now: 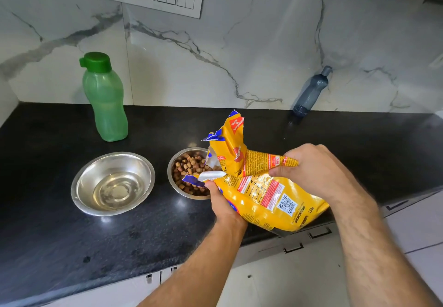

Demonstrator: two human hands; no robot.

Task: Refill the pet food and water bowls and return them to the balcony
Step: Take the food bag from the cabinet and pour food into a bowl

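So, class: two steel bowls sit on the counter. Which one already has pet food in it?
The right-hand bowl, partly under the yellow bag's torn mouth, holds brown kibble. The larger left bowl, below the green bottle, holds none.

We are seeing a black counter [60, 234] bearing a green bottle [105, 100], a grey bottle [309, 93], a water bowl [112, 183] and a kibble bowl [189, 173].

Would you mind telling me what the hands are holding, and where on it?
Both hold the yellow pet food bag: the left hand grips its lower edge near the torn mouth, the right hand pinches the crumpled upper side.
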